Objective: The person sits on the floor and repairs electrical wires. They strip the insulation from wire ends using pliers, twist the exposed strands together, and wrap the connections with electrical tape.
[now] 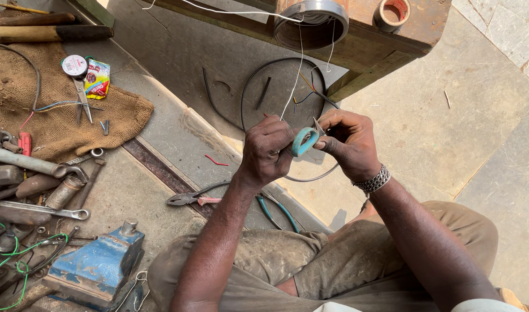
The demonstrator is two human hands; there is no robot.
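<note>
- The left hand is clenched around a thin white wire and touches the teal handle of the scissors.
- The right hand grips those scissors, fingers through the handle, blades pointing up beside the wire.
- The wire runs up from the hands to a spool under the wooden bench.
- A black cable loops on the floor behind the hands.
- Pliers lie on the floor just left of the left forearm.
- A blue vise sits lower left, near green wire.
- Burlap at the left carries another pair of scissors and a tape roll.
</note>
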